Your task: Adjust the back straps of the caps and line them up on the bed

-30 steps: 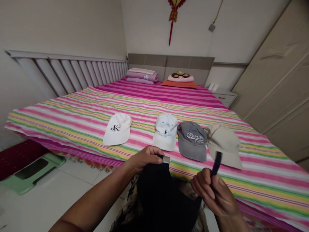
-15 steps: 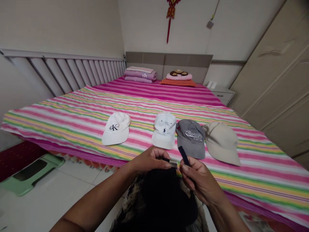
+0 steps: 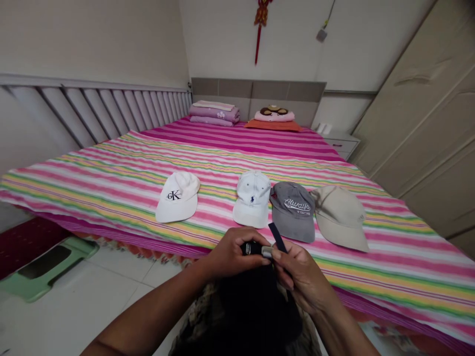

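Note:
I hold a black cap (image 3: pixel 256 306) low in front of me, over the bed's near edge. My left hand (image 3: pixel 233 254) is closed on the cap's back beside its small metal buckle (image 3: pixel 266 251). My right hand (image 3: pixel 300 274) pinches the dark strap (image 3: pixel 277 238), whose end sticks up just right of the buckle. The two hands touch at the buckle. Beyond them on the striped bed (image 3: pixel 111 173) lie a white cap with a black logo (image 3: pixel 177 197), a white cap with a small blue logo (image 3: pixel 252 199), a grey lettered cap (image 3: pixel 292 211) and a beige cap (image 3: pixel 340 216).
Folded bedding (image 3: pixel 214 112) and a pillow with a plush toy (image 3: pixel 273 118) lie at the headboard. A white nightstand (image 3: pixel 339 143) and wardrobe doors (image 3: pixel 426 113) stand on the right. A green stool (image 3: pixel 40 267) sits on the tiled floor, left. A slatted rail (image 3: pixel 111 106) lines the bed's far side.
My right hand has brought the strap from out on the right in to the buckle held by my left hand. Both hands now meet. The caps on the bed have not moved.

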`<control>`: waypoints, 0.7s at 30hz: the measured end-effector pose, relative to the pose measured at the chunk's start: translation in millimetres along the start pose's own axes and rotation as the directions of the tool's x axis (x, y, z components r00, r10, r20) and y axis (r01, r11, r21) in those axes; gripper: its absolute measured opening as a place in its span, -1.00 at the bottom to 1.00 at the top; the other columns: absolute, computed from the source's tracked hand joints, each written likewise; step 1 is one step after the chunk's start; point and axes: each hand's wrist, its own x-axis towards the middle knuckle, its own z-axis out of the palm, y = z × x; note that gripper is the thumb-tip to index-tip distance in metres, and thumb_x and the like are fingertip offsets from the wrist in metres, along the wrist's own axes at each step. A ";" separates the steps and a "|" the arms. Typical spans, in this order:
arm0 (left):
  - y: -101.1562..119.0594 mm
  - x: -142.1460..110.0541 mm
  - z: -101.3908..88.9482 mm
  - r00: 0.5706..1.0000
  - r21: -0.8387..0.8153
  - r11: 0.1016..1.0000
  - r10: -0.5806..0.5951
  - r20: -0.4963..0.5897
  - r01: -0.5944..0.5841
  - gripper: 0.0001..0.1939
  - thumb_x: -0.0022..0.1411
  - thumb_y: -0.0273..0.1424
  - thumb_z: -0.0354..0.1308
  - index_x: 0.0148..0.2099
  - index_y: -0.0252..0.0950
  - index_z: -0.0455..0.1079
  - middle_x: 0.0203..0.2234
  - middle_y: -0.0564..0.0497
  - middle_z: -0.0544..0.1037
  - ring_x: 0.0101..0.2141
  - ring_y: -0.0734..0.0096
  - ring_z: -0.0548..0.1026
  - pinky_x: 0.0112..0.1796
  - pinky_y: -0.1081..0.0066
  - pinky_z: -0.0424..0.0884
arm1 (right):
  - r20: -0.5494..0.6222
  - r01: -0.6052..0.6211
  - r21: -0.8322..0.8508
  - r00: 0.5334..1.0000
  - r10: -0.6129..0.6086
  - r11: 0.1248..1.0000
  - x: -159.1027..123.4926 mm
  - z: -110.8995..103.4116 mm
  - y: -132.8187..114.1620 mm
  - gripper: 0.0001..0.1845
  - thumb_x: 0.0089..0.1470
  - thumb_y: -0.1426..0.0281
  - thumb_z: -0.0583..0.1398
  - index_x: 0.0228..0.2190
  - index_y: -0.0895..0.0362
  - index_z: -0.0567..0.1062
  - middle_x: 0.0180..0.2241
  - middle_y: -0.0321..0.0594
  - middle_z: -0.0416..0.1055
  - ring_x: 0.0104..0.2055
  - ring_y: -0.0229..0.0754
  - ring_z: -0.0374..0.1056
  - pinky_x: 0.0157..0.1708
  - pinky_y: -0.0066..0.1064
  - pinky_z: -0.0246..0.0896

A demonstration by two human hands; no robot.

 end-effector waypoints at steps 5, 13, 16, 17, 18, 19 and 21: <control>1.0 -2.9 2.5 0.996 -0.148 0.988 -0.051 -0.070 0.040 -0.77 -0.06 -0.42 0.23 -0.27 -0.36 0.40 -0.44 -0.03 0.50 -0.43 0.49 0.41 -0.38 0.51 0.29 | -0.010 0.021 -0.009 1.000 -0.021 1.000 -0.8 4.3 0.0 -0.69 -0.15 0.22 0.27 -0.58 0.17 0.31 -0.81 -0.50 0.10 -0.80 -0.52 -0.18 -0.77 -0.58 -0.40; -11.0 -1.7 11.6 0.888 -0.830 0.477 -0.456 0.049 0.291 -0.73 -0.17 -0.40 0.32 -0.36 -0.38 0.41 -0.51 0.01 0.51 -0.49 0.53 0.43 -0.38 0.51 0.29 | -0.090 0.089 0.041 0.992 -0.085 0.995 -2.5 2.7 -3.9 -0.69 -0.09 0.19 0.21 -0.59 0.20 0.42 -0.73 -0.39 0.21 -0.75 -0.47 0.01 -0.72 -0.57 -0.14; -14.8 -0.5 14.2 0.867 -0.892 0.336 -0.485 0.112 0.303 -0.72 -0.21 -0.39 0.34 -0.38 -0.38 0.42 -0.54 -0.01 0.51 -0.51 0.50 0.44 -0.41 0.51 0.29 | -0.053 0.041 0.080 0.998 -0.037 0.996 -1.7 -0.8 -7.1 -0.73 -0.14 0.26 0.25 -0.65 0.19 0.38 -0.75 -0.41 0.15 -0.73 -0.44 0.02 -0.70 -0.56 -0.12; -15.8 -0.2 14.7 0.865 -0.902 0.308 -0.486 0.124 0.303 -0.72 -0.22 -0.39 0.34 -0.39 -0.39 0.42 -0.54 -0.01 0.51 -0.52 0.51 0.44 -0.43 0.52 0.29 | -0.041 0.020 0.090 0.999 -0.016 0.996 -1.0 -2.1 -8.0 -0.73 -0.16 0.28 0.26 -0.67 0.18 0.35 -0.75 -0.42 0.13 -0.73 -0.44 0.00 -0.69 -0.55 -0.13; -16.7 0.1 15.1 0.864 -0.909 0.288 -0.486 0.133 0.302 -0.72 -0.23 -0.40 0.35 -0.40 -0.39 0.42 -0.55 -0.01 0.51 -0.53 0.51 0.44 -0.44 0.53 0.29 | -0.034 0.001 0.093 0.999 0.002 0.996 -0.1 -3.5 -8.6 -0.72 -0.18 0.30 0.27 -0.69 0.18 0.32 -0.75 -0.43 0.12 -0.73 -0.44 0.00 -0.69 -0.54 -0.13; -17.5 0.3 15.4 0.863 -0.916 0.269 -0.486 0.137 0.297 -0.72 -0.24 -0.40 0.35 -0.40 -0.39 0.43 -0.55 0.00 0.51 -0.54 0.52 0.44 -0.45 0.54 0.29 | -0.032 -0.012 0.089 0.999 0.015 0.996 0.8 -5.0 -8.9 -0.72 -0.19 0.32 0.27 -0.70 0.17 0.30 -0.76 -0.42 0.12 -0.72 -0.43 0.01 -0.68 -0.54 -0.13; -19.0 0.7 16.1 0.860 -0.927 0.239 -0.490 0.141 0.288 -0.72 -0.24 -0.42 0.35 -0.40 -0.38 0.43 -0.56 0.03 0.50 -0.56 0.53 0.44 -0.46 0.54 0.31 | -0.037 -0.029 0.070 0.999 0.032 0.997 2.6 -7.6 -8.7 -0.74 -0.23 0.34 0.27 -0.70 0.18 0.30 -0.75 -0.41 0.13 -0.70 -0.42 0.03 -0.66 -0.54 -0.12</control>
